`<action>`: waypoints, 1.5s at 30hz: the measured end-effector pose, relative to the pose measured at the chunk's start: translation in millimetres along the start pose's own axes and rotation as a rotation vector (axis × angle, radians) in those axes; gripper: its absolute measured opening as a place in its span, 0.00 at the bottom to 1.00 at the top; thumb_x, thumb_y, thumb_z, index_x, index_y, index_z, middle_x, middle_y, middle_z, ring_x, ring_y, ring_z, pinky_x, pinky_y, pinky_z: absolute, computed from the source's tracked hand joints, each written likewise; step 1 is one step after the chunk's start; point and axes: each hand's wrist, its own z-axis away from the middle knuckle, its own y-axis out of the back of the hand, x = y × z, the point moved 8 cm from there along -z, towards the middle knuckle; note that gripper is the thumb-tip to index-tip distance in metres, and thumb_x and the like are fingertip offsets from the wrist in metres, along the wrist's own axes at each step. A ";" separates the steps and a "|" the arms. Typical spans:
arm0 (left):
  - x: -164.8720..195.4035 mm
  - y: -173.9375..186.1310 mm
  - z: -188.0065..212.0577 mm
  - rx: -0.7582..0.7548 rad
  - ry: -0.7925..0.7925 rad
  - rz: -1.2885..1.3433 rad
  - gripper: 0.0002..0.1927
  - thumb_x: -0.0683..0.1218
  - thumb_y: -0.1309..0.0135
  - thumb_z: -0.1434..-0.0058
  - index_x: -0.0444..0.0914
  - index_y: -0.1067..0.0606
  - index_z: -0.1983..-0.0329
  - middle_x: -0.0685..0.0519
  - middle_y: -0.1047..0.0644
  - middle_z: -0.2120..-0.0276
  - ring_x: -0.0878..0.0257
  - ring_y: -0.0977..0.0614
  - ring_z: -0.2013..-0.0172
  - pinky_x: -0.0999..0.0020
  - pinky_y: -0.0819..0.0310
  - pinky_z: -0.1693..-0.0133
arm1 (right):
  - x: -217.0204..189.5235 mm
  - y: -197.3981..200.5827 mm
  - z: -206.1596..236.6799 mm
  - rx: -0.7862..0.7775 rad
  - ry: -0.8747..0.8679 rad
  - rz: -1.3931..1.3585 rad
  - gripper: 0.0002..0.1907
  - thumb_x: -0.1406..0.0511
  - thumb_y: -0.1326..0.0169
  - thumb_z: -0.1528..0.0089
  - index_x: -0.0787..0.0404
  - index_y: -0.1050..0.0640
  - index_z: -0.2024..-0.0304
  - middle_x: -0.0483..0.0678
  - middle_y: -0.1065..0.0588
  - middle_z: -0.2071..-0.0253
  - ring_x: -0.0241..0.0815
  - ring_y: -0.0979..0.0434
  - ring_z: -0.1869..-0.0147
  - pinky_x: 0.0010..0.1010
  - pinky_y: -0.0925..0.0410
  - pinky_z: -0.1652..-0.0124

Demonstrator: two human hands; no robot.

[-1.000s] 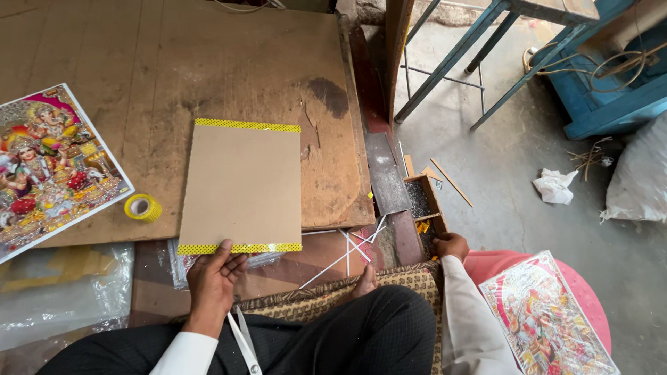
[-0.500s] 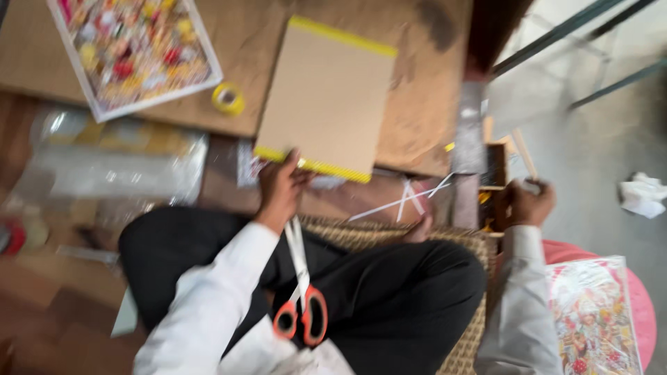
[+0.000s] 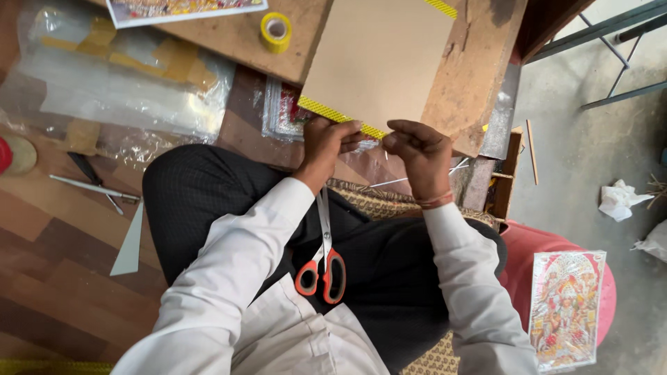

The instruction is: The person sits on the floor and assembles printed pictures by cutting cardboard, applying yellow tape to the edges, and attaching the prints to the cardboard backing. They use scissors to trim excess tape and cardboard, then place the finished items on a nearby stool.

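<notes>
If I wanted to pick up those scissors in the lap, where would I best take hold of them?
Probably by the orange loop handles of the scissors. They lie on the dark trousers with the handles toward the body and the blades pointing up under the left hand. Coming from the body side keeps fingers off the blades and clear of both hands.

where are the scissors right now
In the head view, the orange-handled scissors lie in the person's lap, blades pointing up toward the left hand at the brown board's near edge.
</notes>
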 end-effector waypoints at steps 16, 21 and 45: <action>9.2 6.4 1.5 0.053 -0.034 -0.004 0.09 0.44 0.40 0.41 0.31 0.20 0.65 0.49 0.18 0.72 0.62 0.14 0.74 0.71 0.21 0.74 | -2.2 -42.5 -10.0 0.064 0.512 0.783 0.05 0.72 0.35 0.41 0.61 0.17 0.63 0.49 0.20 0.63 0.47 0.21 0.59 0.36 0.29 0.58; 10.4 7.3 0.1 0.050 -0.056 -0.057 0.10 0.45 0.40 0.40 0.30 0.20 0.67 0.48 0.18 0.73 0.63 0.14 0.75 0.72 0.21 0.74 | -5.3 -50.0 -9.6 -0.015 0.564 0.831 0.05 0.72 0.37 0.40 0.61 0.19 0.62 0.50 0.22 0.62 0.51 0.22 0.59 0.38 0.29 0.58; 0.8 9.4 -8.9 0.040 -0.072 -0.006 0.08 0.42 0.39 0.40 0.30 0.21 0.69 0.47 0.19 0.76 0.62 0.16 0.78 0.72 0.22 0.77 | -1.4 -53.6 -23.4 -0.024 0.548 0.931 0.03 0.73 0.38 0.43 0.60 0.18 0.67 0.50 0.21 0.66 0.52 0.21 0.61 0.40 0.29 0.61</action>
